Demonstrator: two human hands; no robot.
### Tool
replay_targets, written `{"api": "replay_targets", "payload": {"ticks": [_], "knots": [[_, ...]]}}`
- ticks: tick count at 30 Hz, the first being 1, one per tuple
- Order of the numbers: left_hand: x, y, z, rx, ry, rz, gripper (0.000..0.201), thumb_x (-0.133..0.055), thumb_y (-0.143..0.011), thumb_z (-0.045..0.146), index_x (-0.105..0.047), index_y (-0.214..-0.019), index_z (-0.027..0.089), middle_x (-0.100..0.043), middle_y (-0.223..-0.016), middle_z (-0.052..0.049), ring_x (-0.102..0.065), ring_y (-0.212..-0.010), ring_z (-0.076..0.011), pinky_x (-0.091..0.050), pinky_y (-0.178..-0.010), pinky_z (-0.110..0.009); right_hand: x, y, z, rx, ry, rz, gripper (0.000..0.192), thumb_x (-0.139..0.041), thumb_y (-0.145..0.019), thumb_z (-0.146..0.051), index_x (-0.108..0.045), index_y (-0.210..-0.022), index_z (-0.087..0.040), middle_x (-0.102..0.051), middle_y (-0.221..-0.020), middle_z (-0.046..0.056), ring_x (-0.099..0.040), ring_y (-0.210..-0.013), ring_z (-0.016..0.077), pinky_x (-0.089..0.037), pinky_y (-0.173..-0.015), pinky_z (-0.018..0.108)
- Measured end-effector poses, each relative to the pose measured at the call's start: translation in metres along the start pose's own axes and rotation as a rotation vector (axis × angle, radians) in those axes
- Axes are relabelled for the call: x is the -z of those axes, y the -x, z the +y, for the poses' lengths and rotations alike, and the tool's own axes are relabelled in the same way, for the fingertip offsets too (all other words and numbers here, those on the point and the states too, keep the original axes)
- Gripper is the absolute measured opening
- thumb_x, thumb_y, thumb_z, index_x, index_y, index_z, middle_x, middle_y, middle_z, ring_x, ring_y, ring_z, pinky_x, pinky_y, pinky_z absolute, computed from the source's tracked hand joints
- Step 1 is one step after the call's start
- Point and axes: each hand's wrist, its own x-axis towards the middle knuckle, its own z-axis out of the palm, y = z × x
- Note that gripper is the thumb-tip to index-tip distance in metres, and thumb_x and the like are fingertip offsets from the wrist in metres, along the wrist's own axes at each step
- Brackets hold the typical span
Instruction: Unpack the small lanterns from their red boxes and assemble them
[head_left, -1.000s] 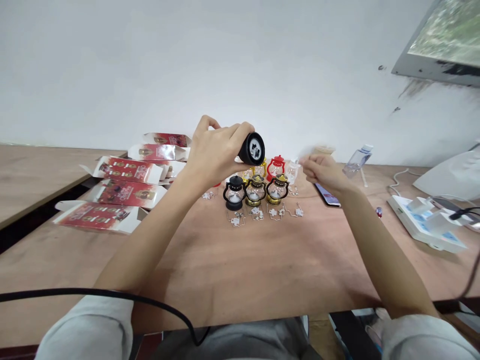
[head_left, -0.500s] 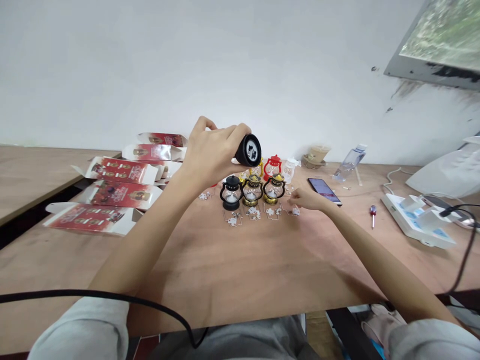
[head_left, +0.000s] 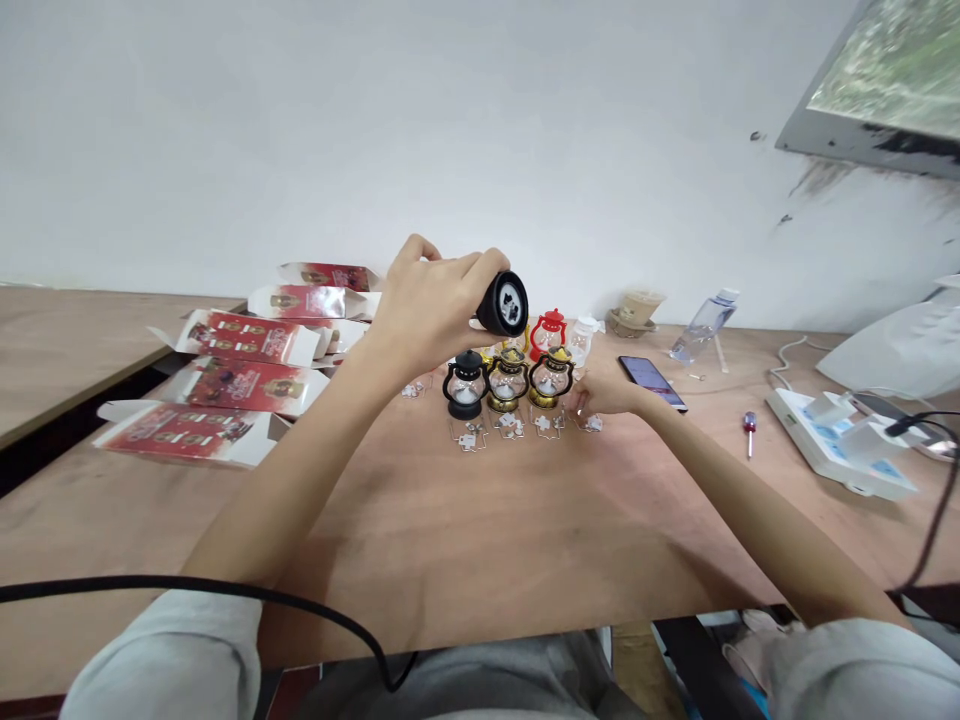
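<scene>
Left hand is wrapped around a black lantern, holding it on its side above the worktop, its round base turned toward the camera. Taking the row of three lanterns as landmark: the held lantern hangs just above the row's left end, over the black one. Red boxes lie flat well to the left of the row. Small wire pieces lie just in front of it. Right hand rests low on the worktop just right of the row, fingers curled narrow near a wire piece; whether it grips anything cannot be told. A phone lies just beyond that hand, a screwdriver farther right.
</scene>
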Motion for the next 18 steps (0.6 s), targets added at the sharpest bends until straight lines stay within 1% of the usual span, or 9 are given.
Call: {"api": "replay_targets", "payload": {"ticks": [3, 4, 6, 8, 10, 12, 14, 16, 18], "knots": [[-0.003, -0.001, 0.003, 0.015, 0.002, -0.054, 0.038, -0.062, -0.079, 0.044, -0.053, -0.107, 0.020, -0.068, -0.084, -0.005, -0.058, -0.076, -0.0200, -0.032, -0.078, -0.037, 0.019, 0.016, -0.001, -0.007, 0.010, 0.057, 0.003, -0.061, -0.057, -0.016, -0.062, -0.059, -0.017, -0.060, -0.058, -0.001, -0.053, -0.058, 0.0138, -0.040, -0.057, 0.025], [-0.004, -0.001, 0.004, 0.012, 0.001, -0.067, 0.039, -0.062, -0.079, 0.045, -0.053, -0.107, 0.020, -0.068, -0.084, -0.005, -0.058, -0.076, -0.0197, -0.033, -0.078, -0.037, 0.029, 0.024, -0.004, -0.013, 0.006, 0.151, 0.003, -0.061, -0.061, -0.019, -0.064, -0.062, -0.018, -0.064, -0.062, 0.000, -0.056, -0.060, 0.0147, -0.043, -0.059, 0.027], [-0.006, -0.001, 0.007, -0.006, 0.003, -0.085, 0.038, -0.059, -0.081, 0.047, -0.052, -0.107, 0.019, -0.069, -0.086, -0.004, -0.059, -0.075, -0.0190, -0.033, -0.078, -0.036, 0.045, 0.041, -0.017, 0.006, -0.070, 0.476, 0.011, -0.061, -0.070, -0.027, -0.067, -0.069, -0.019, -0.069, -0.070, 0.002, -0.061, -0.065, 0.0169, -0.047, -0.065, 0.030], [-0.008, 0.000, 0.010, -0.028, 0.005, -0.086, 0.037, -0.057, -0.083, 0.046, -0.051, -0.107, 0.019, -0.069, -0.089, -0.005, -0.060, -0.076, -0.0189, -0.033, -0.079, -0.037, 0.054, 0.055, -0.042, 0.109, -0.277, 0.788, 0.015, -0.063, -0.074, -0.034, -0.068, -0.076, -0.020, -0.070, -0.076, 0.003, -0.063, -0.072, 0.0181, -0.050, -0.071, 0.034], [-0.011, 0.001, 0.016, -0.047, -0.005, -0.063, 0.034, -0.055, -0.084, 0.042, -0.051, -0.107, 0.018, -0.069, -0.091, -0.005, -0.061, -0.078, -0.0189, -0.034, -0.081, -0.038, 0.049, 0.062, -0.073, 0.255, -0.565, 0.996, 0.015, -0.066, -0.075, -0.036, -0.067, -0.083, -0.022, -0.070, -0.089, 0.004, -0.064, -0.085, 0.0184, -0.052, -0.079, 0.035], [-0.014, 0.003, 0.024, -0.067, -0.038, -0.015, 0.028, -0.054, -0.086, 0.035, -0.051, -0.108, 0.018, -0.069, -0.091, -0.005, -0.063, -0.079, -0.0184, -0.035, -0.084, -0.040, 0.034, 0.061, -0.104, 0.336, -0.875, 1.101, 0.019, -0.067, -0.075, -0.034, -0.065, -0.091, -0.025, -0.067, -0.105, 0.002, -0.061, -0.104, 0.0179, -0.050, -0.091, 0.034], [-0.019, 0.004, 0.033, -0.094, -0.094, 0.051, 0.020, -0.049, -0.089, 0.025, -0.051, -0.109, 0.019, -0.069, -0.091, -0.004, -0.064, -0.082, -0.0173, -0.036, -0.087, -0.041, 0.015, 0.056, -0.126, 0.262, -1.267, 1.019, 0.017, -0.059, -0.081, -0.036, -0.062, -0.095, -0.025, -0.065, -0.108, 0.001, -0.058, -0.110, 0.0165, -0.049, -0.097, 0.034], [-0.025, 0.005, 0.041, -0.155, -0.155, 0.121, 0.022, -0.042, -0.091, 0.015, -0.051, -0.109, 0.023, -0.069, -0.094, -0.002, -0.064, -0.090, -0.0166, -0.037, -0.088, -0.041, -0.001, 0.052, -0.136, 0.083, -1.647, 0.715, 0.022, -0.047, -0.088, -0.039, -0.060, -0.087, -0.021, -0.067, -0.096, 0.005, -0.062, -0.103, 0.0180, -0.053, -0.093, 0.036], [-0.031, 0.006, 0.048, -0.277, -0.197, 0.184, 0.027, -0.039, -0.091, 0.011, -0.051, -0.109, 0.027, -0.068, -0.100, 0.001, -0.062, -0.101, -0.0156, -0.040, -0.090, -0.040, -0.010, 0.053, -0.137, -0.040, -1.879, 0.455, 0.026, -0.041, -0.091, -0.037, -0.059, -0.082, -0.020, -0.067, -0.083, 0.005, -0.066, -0.091, 0.0173, -0.057, -0.084, 0.034]]}}
